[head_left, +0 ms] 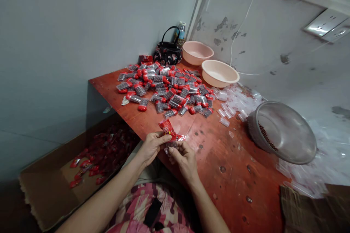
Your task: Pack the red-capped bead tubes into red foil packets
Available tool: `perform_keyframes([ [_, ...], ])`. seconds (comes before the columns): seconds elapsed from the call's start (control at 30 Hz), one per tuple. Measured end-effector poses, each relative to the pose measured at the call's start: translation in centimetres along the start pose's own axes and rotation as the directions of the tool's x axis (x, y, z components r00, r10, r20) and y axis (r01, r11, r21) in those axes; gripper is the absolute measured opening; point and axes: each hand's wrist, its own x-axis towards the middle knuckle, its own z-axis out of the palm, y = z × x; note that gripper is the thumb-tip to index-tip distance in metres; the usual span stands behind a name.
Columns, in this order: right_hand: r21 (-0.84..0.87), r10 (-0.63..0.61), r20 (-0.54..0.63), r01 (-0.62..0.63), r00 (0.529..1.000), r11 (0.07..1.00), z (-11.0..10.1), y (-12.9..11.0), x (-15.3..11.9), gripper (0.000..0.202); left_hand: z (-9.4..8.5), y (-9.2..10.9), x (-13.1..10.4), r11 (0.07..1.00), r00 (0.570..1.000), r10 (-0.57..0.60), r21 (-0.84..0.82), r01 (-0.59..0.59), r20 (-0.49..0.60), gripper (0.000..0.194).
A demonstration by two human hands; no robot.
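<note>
Near the front edge of the red table (207,153), both hands meet at a small red packet (167,128) with a clear lower part. My left hand (154,146) pinches its red part between thumb and fingers. The fingers of my right hand (183,156) are closed on the clear lower end, which they partly cover. Beyond the hands lies a pile of small clear packs with red ends and dark round pieces inside (177,99).
Two pale basins (220,73) and a black handbag (167,51) stand at the back. On the right are clear plastic pieces (232,103) and a grey bowl (287,131) holding brown beads. A cardboard box (46,189) with red packs sits below left.
</note>
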Motion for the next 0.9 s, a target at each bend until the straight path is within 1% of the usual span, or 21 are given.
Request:
perform_keyframes([
  [0.07, -0.087, -0.058, -0.031, 0.055, 0.998, 0.995, 0.1, 0.0, 0.1, 0.016, 0.1, -0.1, 0.1, 1.0, 0.999, 0.001, -0.015, -0.001, -0.035, 0.016],
  [0.1, -0.088, -0.062, -0.029, 0.059, 0.998, 0.994, 0.1, 0.0, 0.2, 0.017, 0.1, -0.2, 0.1, 1.0, 0.999, -0.004, -0.015, 0.004, -0.042, 0.017],
  [0.13, -0.053, -0.045, -0.017, 0.044, 0.999, 0.998, 0.1, 0.1, 0.2, 0.017, 0.1, -0.2, 0.0, 1.0, 0.999, -0.01, -0.006, 0.01, -0.045, 0.018],
  [0.23, 0.148, 0.063, 0.046, -0.07, 0.997, 0.987, 0.1, 0.5, 0.6, 0.019, -0.1, -0.5, -0.2, 0.998, 0.998, -0.013, 0.065, 0.017, -0.057, 0.02],
  [0.3, 0.209, 0.096, 0.048, -0.104, 0.994, 0.972, 0.2, 0.7, 0.6, 0.019, -0.3, -0.7, -0.2, 0.992, 0.997, 0.001, 0.129, 0.009, -0.079, 0.02],
  [0.37, 0.15, 0.067, -0.003, -0.066, 0.998, 0.987, 0.4, 0.7, 0.5, 0.018, -0.4, -0.9, -0.2, 0.989, 0.993, 0.034, 0.15, -0.016, -0.116, 0.019],
  [0.43, 0.046, 0.014, -0.04, -0.012, 0.999, 0.999, 0.7, 0.6, 0.4, 0.018, -0.3, -1.1, -0.2, 0.993, 0.983, 0.072, 0.108, -0.055, -0.168, 0.018],
  [0.5, 0.017, 0.007, -0.019, -0.007, 1.0, 1.0, 0.9, 0.5, 0.3, 0.018, 0.1, -1.2, -0.1, 0.996, 0.973, 0.089, 0.04, -0.082, -0.215, 0.018],
  [0.53, 0.038, 0.023, 0.002, -0.023, 1.0, 0.999, 1.0, 0.6, 0.2, 0.018, 0.3, -1.2, -0.1, 0.997, 0.972, 0.078, 0.016, -0.076, -0.221, 0.019],
  [0.6, 0.1, 0.052, 0.017, -0.054, 0.998, 0.994, 1.1, 0.9, 0.1, 0.019, 0.5, -1.1, -0.3, 1.0, 0.982, 0.018, -0.015, -0.021, -0.188, 0.023],
  [0.7, 0.152, 0.051, -0.032, -0.046, 0.998, 0.987, 1.3, 1.5, -0.2, 0.022, 0.6, -0.8, -0.9, 0.997, 0.991, -0.06, -0.049, 0.055, -0.117, 0.023],
  [0.73, 0.165, 0.052, -0.044, -0.044, 0.998, 0.985, 1.4, 1.7, -0.3, 0.022, 0.5, -0.8, -1.1, 0.997, 0.992, -0.065, -0.053, 0.059, -0.113, 0.022],
  [0.8, 0.183, 0.064, -0.04, -0.056, 0.997, 0.981, 1.6, 1.8, -0.4, 0.023, 0.3, -0.9, -1.4, 0.999, 0.989, -0.039, -0.022, 0.036, -0.139, 0.02],
  [0.9, 0.138, 0.074, -0.012, -0.072, 0.997, 0.988, 1.7, 1.6, -0.5, 0.021, 0.1, -1.0, -1.4, 0.999, 0.98, 0.013, 0.034, -0.007, -0.197, 0.02],
])
